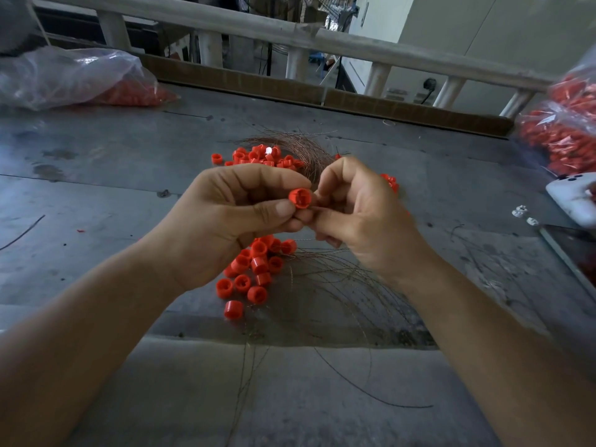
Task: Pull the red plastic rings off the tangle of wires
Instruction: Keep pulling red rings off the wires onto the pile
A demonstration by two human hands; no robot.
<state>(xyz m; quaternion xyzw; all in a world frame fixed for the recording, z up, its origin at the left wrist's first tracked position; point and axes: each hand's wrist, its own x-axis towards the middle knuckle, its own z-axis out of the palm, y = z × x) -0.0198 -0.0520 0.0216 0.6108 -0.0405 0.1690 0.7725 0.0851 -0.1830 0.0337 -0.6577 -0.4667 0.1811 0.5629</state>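
Observation:
My left hand [238, 217] pinches a red plastic ring [300, 197] between thumb and fingertips, above the middle of the table. My right hand [358, 214] faces it, fingers curled, pinching a thin wire [317, 208] that runs into the ring. Below my hands lies a tangle of thin wires [335, 285] with a heap of loose red rings [258, 269] at its left. Behind my hands sits a coppery wire bundle [303, 146] beside another pile of red rings [258, 156].
The grey metal table [113, 162] carries a clear plastic bag of red parts [74, 79] at the back left and more such bags [564, 130] at the right edge. A white device [574, 195] and a dark flat slab [574, 250] lie at the right. A wooden railing [258, 30] runs behind.

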